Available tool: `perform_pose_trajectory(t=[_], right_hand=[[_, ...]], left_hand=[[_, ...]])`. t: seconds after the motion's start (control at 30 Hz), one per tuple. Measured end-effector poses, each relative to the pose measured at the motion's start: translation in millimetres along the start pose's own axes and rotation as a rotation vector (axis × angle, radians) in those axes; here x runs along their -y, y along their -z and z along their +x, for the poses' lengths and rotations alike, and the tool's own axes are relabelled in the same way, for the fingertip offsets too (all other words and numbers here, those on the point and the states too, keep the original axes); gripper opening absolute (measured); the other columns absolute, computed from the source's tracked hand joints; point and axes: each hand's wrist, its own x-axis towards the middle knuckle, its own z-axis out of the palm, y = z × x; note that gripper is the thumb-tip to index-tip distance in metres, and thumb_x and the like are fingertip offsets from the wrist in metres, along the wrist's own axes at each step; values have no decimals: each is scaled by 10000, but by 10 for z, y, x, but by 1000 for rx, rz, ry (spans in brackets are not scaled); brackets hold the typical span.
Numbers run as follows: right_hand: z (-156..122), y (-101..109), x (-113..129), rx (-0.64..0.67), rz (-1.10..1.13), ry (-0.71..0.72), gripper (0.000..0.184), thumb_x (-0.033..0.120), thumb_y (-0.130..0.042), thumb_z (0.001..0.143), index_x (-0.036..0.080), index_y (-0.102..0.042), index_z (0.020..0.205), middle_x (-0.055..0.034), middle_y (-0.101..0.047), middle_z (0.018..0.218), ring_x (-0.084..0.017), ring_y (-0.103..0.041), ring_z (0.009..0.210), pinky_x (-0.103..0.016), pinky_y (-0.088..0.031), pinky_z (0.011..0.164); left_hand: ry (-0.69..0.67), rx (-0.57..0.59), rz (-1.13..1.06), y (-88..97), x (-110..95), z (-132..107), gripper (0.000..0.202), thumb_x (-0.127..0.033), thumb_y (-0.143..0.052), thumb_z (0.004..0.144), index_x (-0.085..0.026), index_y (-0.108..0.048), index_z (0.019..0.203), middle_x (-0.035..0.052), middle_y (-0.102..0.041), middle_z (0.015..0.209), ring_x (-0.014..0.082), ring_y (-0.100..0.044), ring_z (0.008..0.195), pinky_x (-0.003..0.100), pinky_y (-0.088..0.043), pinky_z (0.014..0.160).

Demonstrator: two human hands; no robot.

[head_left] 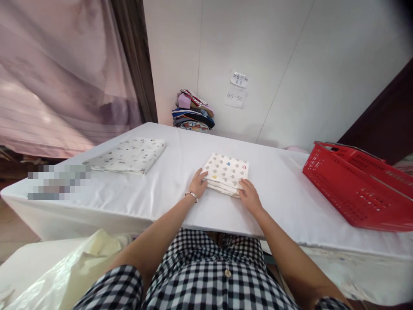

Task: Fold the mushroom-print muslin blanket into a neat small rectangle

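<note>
A small folded cloth [226, 171], white with grey and coloured prints, lies on the white table [167, 185] in front of me. My left hand [197, 184], with a bracelet on its wrist, rests at the cloth's near left corner, fingers curled against its edge. My right hand [248, 196] presses on the near right corner, fingers bent over the layered edge. Both hands grip the folded cloth at its near side.
A larger folded patterned cloth [129, 155] lies at the table's left. A red plastic basket [358, 185] stands at the right. A pile of folded clothes [192, 111] sits at the back against the wall. A pale plastic bag [74, 275] lies low at the left.
</note>
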Motion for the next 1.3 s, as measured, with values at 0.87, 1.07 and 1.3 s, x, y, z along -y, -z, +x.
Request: perform_pose_trajectory(t=[0.87,1.07,1.3], right_hand=[[-131,259,86,218,-132,197,318,280,-423,903,190,-526,1191,-99,-575,1193,-229,-483,1123,-417,-282,986],[-48,333,108,318,-170,233,329,189,-432,862,206,-514,1180,-89,-586,1169,-229,-502,1101,-436,-263,999],[70,413,144,402,-212,260,445,23,-374,760,194,-541,1136,-88,-616,1104,-211,-546,1014,-409,-283,982]], left_hand=[[-553,297,231,462,-78,79,404,-206,-529,762,-168,-554,1163,112,-525,1238,237,-438,1193,440,-375,1026],[-523,425,409,520,-118,161,428,-241,-548,785,-222,-527,1212,93,-457,1344,261,-388,1253,459,-358,1007],[-616,500,580,448,-315,220,374,-107,-473,778,-210,-569,1124,89,-576,1183,242,-493,1128,397,-391,909]])
